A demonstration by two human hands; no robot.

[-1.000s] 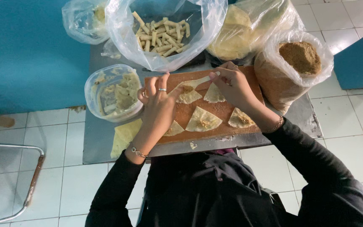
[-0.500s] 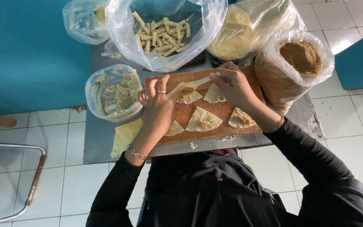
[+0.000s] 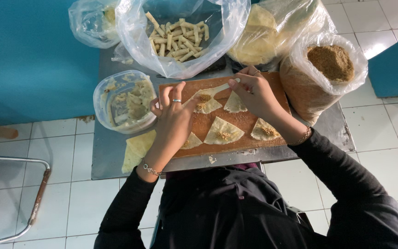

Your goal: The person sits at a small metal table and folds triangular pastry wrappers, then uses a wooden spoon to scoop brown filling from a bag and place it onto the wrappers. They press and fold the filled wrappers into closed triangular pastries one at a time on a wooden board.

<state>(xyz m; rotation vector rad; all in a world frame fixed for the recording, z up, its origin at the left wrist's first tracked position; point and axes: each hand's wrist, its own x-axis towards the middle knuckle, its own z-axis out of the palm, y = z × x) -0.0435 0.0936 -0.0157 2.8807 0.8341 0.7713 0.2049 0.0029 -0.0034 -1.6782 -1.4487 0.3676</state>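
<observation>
On a wooden board lie several triangular pastry wrappers, each with a dab of brown filling. My left hand, with a ring and a bracelet, presses its fingers on the near corner of one filled wrapper. My right hand pinches the far corner of that same wrapper and lifts it off the board. Other filled wrappers lie flat nearer to me, and a plain one sits under my right hand.
The board rests on a small metal table over a white tiled floor. A clear tub of paste stands left of the board, with spare wrappers below it. Bags of rolled sticks, flat wrappers and brown filling line the back.
My right hand has drawn the wrapper's far corner up and to the right, stretching it. My left hand has stayed pressed on the near corner.
</observation>
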